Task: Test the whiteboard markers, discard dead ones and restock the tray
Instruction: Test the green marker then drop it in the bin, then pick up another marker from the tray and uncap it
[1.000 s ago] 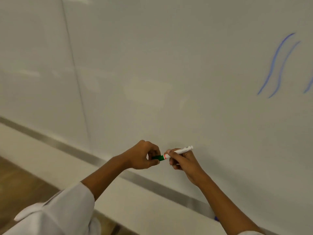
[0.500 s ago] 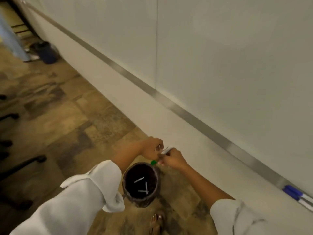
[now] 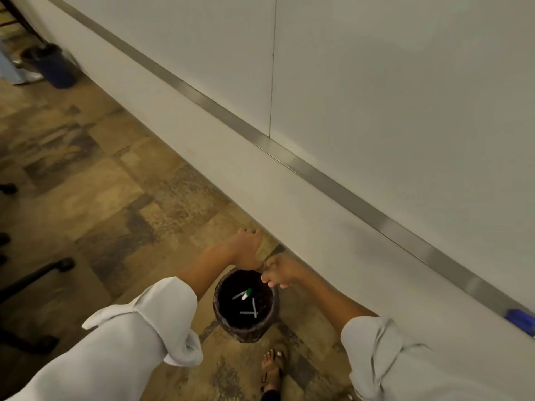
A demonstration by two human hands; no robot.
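Both hands: the left hand (image 3: 246,250) and right hand (image 3: 279,274) hang side by side, nearly touching, right over the far rim of the bin (image 3: 246,334), which looks like the spot to let a dead marker drop straight in
Left fingers: bent down and away from view, nothing seen in them; whether they are slack or clenched I cannot tell
Right fingers (image 3: 272,282): curled loosely over the bin's mouth, with no marker visible between them, so I judge them to have let go
Green marker (image 3: 246,294): just below the right fingers, inside the bin, green cap uppermost, white barrel slanting down; it reads as the discarded one
Bin contents: besides the green one, two or three pale markers (image 3: 252,309) lie crossed on the dark bottom; the exact count is hard to make out
Tray (image 3: 289,162): the metal ledge under the whiteboard (image 3: 405,96), well above and behind the fingers, bare along most of its length
Blue markers (image 3: 521,319): resting on the tray far off to the right of the right fingers, at the picture's edge
Stage: discarding looks done for this marker; restocking the tray is yet to come
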